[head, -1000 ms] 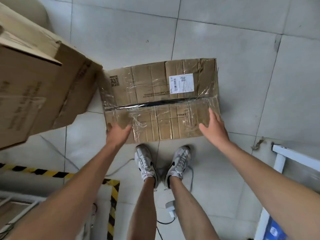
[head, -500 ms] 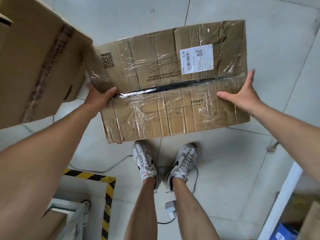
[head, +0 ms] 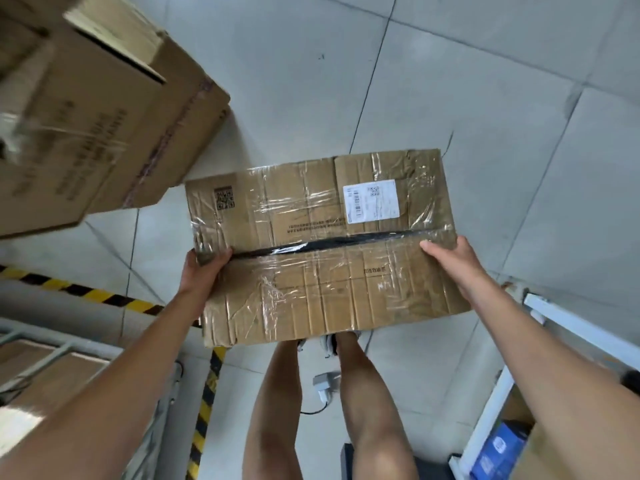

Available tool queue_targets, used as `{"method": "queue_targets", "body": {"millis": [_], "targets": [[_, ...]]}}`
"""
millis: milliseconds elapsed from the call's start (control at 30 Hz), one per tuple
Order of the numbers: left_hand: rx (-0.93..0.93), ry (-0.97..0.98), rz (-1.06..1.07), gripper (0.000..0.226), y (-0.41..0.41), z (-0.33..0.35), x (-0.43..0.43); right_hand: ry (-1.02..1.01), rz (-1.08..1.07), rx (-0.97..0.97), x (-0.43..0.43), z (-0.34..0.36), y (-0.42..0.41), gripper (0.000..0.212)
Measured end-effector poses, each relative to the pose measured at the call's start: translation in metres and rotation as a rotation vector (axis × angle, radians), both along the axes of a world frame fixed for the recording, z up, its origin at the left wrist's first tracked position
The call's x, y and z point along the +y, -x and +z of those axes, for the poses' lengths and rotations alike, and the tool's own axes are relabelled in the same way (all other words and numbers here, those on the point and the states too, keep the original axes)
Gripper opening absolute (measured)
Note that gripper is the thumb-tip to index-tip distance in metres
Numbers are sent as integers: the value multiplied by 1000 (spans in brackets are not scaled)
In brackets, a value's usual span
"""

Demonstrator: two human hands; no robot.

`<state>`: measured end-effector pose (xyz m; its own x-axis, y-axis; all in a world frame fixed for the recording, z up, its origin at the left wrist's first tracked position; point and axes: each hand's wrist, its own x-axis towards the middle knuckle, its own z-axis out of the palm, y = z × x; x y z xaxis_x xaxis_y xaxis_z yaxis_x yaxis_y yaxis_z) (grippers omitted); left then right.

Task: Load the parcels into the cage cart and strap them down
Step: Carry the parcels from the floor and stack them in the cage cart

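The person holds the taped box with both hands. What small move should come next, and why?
Probably turn and carry the taped box toward a cart. Left hand and right hand grip its two ends, and it hangs above the floor, covering the feet, so the lift looks done.

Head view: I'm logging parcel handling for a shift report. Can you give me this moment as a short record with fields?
held item: taped cardboard parcel, carried flat above the floor
left hand: grips the parcel's left end
right hand: grips the parcel's right end
markings: white shipping label on top, dark seam along the middle
nearby: stacked cardboard boxes at upper left
floor: grey tiles, yellow-black hazard tape at left
straps: none in view
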<state>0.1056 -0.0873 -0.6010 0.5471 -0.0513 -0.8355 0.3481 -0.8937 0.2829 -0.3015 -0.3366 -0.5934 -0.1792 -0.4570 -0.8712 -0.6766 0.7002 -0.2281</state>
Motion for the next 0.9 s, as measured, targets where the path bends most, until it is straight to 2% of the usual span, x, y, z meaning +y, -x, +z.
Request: {"method": "queue_targets", "body": {"millis": [133, 267, 533, 667, 800, 900], "targets": [[3, -41, 10, 78, 13, 95, 31, -1, 42, -4, 17, 88, -5, 82], [-34, -74, -70, 83, 20, 186, 42, 35, 106, -19, 18, 169, -8, 72], [-167, -98, -82, 94, 48, 376, 80, 172, 297, -28, 23, 339, -21, 74], [-219, -55, 63, 93, 61, 456, 136, 201, 494, -139, 44, 414, -43, 83], [-367, -26, 215, 88, 61, 536, 225, 281, 778, -293, 81, 486, -101, 70], [-494, -89, 306, 86, 59, 600, 309, 393, 970, -371, 125, 540, -159, 69]]}}
